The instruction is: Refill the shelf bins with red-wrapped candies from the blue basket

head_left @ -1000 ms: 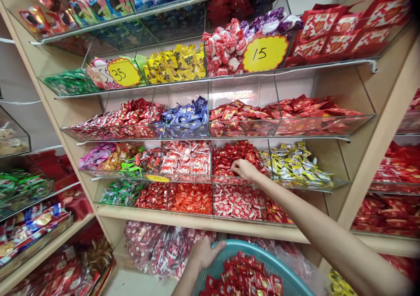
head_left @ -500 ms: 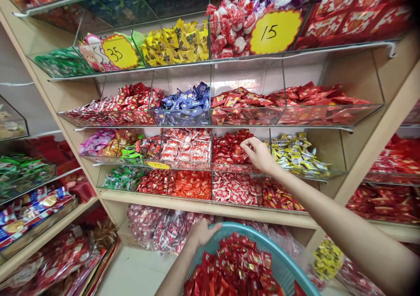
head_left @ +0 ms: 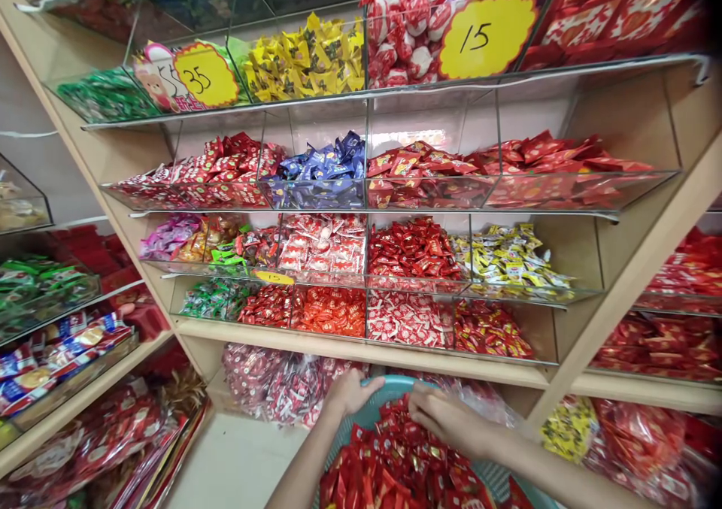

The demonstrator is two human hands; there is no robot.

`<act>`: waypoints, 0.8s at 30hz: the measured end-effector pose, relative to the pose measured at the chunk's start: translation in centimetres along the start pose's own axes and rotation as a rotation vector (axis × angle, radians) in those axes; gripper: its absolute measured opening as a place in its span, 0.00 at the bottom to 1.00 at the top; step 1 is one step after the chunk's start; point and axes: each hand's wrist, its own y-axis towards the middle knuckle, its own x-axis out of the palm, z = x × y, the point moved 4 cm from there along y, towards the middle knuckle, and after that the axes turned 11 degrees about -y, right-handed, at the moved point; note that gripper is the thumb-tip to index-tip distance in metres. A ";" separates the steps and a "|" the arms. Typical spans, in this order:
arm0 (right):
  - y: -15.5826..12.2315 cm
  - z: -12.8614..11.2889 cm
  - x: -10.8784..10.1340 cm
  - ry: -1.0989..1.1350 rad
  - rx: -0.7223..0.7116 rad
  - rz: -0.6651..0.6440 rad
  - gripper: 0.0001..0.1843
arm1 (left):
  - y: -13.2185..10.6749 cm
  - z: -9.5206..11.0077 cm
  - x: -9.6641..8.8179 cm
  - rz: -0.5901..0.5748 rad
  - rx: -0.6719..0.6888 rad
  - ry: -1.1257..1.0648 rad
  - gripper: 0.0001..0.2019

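Note:
A teal plastic basket stands low in front of me, heaped with red-wrapped candies. My left hand is closed over its far rim, thumb along the edge. Over the heap, by the far rim, hovers my right hand with its fingers curled downward; whether candy is inside them is hidden. Beyond the basket, on the shelf, a clear bin is filled with small red-wrapped candies, with yellow-and-white wrapped candies in the bin to its right.
A tiered wooden shelf with clear bins of wrapped sweets fills the view ahead. Yellow price tags hang at the top. Plastic bags of candy lie beneath the lowest board. Another shelf with packets stands at left.
My right hand has come down from the bin of small red candies to the basket. My left hand keeps its grip on the rim. The view has shifted slightly.

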 end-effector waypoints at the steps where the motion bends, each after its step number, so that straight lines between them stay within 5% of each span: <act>1: 0.2 0.0 0.6 0.010 -0.009 -0.013 0.12 | 0.0 0.0 0.0 -0.002 0.005 0.003 0.38; 9: 2.3 0.1 2.5 0.029 0.059 -0.047 0.10 | 0.1 0.0 0.0 0.023 0.011 -0.005 0.36; 13: 2.7 0.4 1.4 0.104 0.144 0.049 0.06 | 0.1 -0.2 0.0 0.022 0.009 -0.019 0.36; 16: 2.8 0.3 -2.2 0.135 0.127 0.157 0.05 | 0.1 -0.3 0.2 0.025 0.005 -0.017 0.36; 24: 6.1 2.3 -17.2 -0.020 0.052 0.532 0.09 | 0.3 -0.4 0.2 0.020 -0.024 -0.018 0.36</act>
